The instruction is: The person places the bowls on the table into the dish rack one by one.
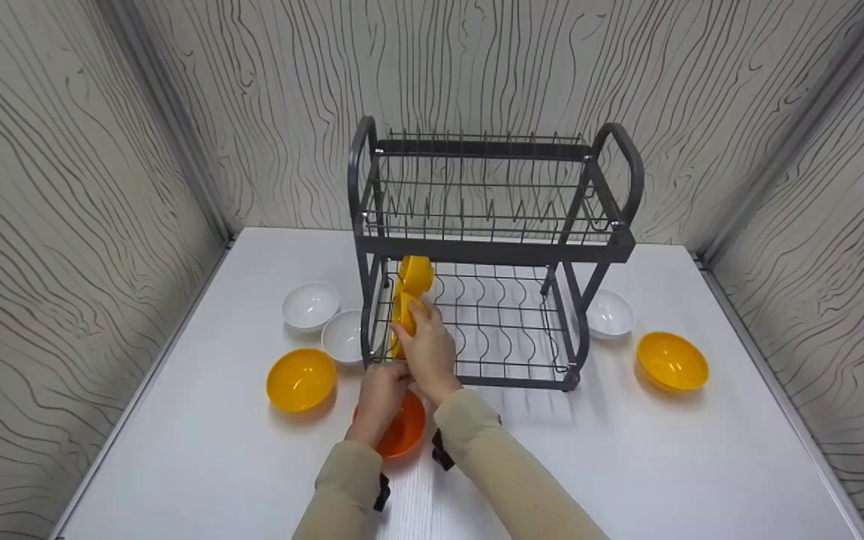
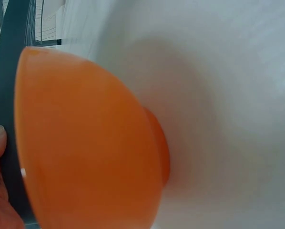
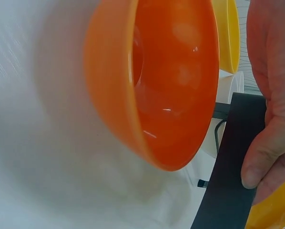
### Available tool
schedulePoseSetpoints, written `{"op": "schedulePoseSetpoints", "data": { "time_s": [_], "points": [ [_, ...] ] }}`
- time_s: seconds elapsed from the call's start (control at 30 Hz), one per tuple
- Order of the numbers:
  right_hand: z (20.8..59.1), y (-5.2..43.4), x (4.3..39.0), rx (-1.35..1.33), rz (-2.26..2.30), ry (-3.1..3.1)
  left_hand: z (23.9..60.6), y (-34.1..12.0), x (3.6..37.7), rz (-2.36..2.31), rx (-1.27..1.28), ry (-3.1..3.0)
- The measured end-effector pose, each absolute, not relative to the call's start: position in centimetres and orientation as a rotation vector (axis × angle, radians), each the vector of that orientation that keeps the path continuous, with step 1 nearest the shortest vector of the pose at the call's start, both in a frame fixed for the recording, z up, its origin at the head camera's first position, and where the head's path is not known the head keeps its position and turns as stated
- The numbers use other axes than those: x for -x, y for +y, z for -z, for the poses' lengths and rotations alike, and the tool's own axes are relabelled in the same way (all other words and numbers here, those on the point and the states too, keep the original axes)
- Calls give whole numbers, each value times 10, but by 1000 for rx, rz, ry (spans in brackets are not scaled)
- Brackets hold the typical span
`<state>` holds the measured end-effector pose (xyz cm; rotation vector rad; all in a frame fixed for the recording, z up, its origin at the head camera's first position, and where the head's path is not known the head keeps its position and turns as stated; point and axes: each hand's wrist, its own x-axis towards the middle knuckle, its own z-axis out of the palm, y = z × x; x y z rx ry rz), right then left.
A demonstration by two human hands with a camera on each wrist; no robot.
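Right hand (image 1: 426, 346): reaching into lower tier of grey 2-tier dish rack (image 1: 492, 251), fingers curled round yellow bowl (image 1: 404, 319) standing on edge among the wires at the tier's left end. In right wrist view, thumb lying across the rack's dark front bar.

Second yellow bowl (image 1: 416, 274): on edge just behind the held one, same tier, near the left post.

Left hand (image 1: 380, 396): just in front of the rack's lower left corner, above orange bowl (image 1: 402, 429), fingertips up against the rack's bottom front bar. Curl of fingers and any grip: cannot tell; only a fingertip beside the bar in left wrist view.

Orange bowl: upright on white table (image 1: 664, 465), in front of the rack, partly covered by the left hand and wrist.

Other items on table:
- 2 white bowls (image 1: 311, 305) (image 1: 344, 336) left of the rack, touching or nearly so.
- 1 yellow bowl (image 1: 301, 379) on the table, left front of the rack.
- 1 white bowl (image 1: 610, 313) right of the rack.
- 1 yellow bowl (image 1: 671, 361) further right and nearer.

Beige sleeves on both forearms. Wood-grain panels on 3 sides.
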<state>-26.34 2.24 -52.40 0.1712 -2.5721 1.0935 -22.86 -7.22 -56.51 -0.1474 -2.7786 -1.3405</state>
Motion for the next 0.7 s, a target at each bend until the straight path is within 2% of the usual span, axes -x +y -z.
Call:
{"op": "schedulePoseSetpoints", "data": {
  "time_s": [0.43, 0.7],
  "points": [
    [526, 22, 260, -106, -1147, -2604, 565, -72, 227, 1247, 203, -2737],
    [527, 23, 257, -121, -1103, -2607, 566, -72, 228, 1382, 123, -2767]
  ]
}}
